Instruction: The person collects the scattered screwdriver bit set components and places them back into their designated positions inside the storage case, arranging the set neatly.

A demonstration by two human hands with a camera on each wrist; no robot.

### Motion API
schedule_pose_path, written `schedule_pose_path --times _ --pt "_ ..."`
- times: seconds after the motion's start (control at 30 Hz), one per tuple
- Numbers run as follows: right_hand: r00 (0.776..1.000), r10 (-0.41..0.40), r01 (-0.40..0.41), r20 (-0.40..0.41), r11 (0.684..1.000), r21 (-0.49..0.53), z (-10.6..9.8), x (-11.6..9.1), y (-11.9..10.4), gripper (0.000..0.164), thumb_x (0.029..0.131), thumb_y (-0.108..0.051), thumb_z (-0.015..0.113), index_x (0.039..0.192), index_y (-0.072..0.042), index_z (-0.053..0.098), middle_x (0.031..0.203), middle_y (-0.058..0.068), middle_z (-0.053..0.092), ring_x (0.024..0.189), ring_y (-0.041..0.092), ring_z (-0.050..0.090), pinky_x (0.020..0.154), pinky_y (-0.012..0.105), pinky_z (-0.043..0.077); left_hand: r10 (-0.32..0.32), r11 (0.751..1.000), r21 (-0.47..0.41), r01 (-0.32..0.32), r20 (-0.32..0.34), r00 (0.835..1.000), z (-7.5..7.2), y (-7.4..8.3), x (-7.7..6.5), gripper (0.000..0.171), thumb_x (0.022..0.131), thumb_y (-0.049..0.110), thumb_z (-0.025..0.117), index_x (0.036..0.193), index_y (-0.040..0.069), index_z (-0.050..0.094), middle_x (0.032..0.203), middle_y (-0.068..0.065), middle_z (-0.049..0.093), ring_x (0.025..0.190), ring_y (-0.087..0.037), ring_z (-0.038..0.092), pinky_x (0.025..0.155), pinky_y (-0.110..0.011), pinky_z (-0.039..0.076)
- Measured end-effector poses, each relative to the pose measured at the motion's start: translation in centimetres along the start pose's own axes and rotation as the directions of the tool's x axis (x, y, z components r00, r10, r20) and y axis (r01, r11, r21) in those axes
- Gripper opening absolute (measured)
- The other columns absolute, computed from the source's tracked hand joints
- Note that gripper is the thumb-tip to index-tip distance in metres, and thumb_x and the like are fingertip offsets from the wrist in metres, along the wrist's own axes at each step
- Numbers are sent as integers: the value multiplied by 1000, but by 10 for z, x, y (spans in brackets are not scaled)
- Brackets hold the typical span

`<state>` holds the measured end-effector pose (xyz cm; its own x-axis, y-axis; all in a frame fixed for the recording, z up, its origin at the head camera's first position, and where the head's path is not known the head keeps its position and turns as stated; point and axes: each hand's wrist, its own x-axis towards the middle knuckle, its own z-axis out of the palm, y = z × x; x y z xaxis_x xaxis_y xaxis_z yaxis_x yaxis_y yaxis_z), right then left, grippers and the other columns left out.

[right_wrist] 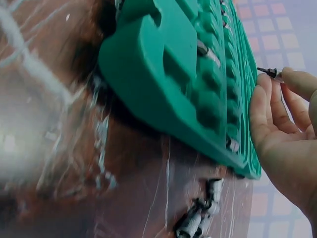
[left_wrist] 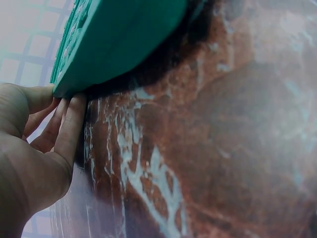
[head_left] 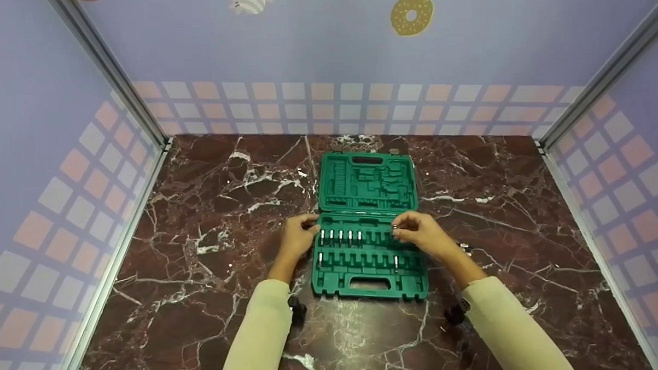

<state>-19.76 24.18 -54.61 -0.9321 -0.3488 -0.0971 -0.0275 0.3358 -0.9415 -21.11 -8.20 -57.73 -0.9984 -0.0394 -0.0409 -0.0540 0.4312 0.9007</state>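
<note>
A green plastic tool case (head_left: 326, 283) lies unfolded on the table, its moulded lid (head_left: 370, 178) laid back on the far side. My left hand (head_left: 299, 238) holds the case's left edge, thumb on the rim and fingers against the side in the left wrist view. Over the right end of the upper slot row, my right hand (head_left: 426, 237) pinches a bit socket (right_wrist: 270, 73) with a dark pointed tip and silver base. Several bit sockets (head_left: 340, 237) stand in the upper row's left slots. In the lower row sit one at left (head_left: 320, 259) and another at right (head_left: 396, 263).
Loose bit sockets (right_wrist: 190, 223) lie on the table just right of the case, partly behind the right forearm in the head view. The marbled table (head_left: 226, 210) is bounded by patterned panels (head_left: 359, 102) at the back and both sides.
</note>
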Motion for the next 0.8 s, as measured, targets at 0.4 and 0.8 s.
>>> schedule_pose_path --times 0.4,0.8 --pt "999 31 -28 15 987 -160 32 18 -13 17 96 -6 73 111 1 69 104 17 72 94 25 73 82 37 61 0 1000 24 0 -2 1000 -1 0 4 23 96 5 71 118 6 78 107 -13 76 102 -29 70 90 -45 57" --pt "1000 0 -6 -13 908 -419 49 26 -18 11 95 -15 75 105 -11 74 98 6 74 88 19 70 77 39 59 -17 1000 10 17 -9 1000 1 0 1 23 96 5 71 118 6 78 108 -14 76 103 -29 70 91 -46 56"
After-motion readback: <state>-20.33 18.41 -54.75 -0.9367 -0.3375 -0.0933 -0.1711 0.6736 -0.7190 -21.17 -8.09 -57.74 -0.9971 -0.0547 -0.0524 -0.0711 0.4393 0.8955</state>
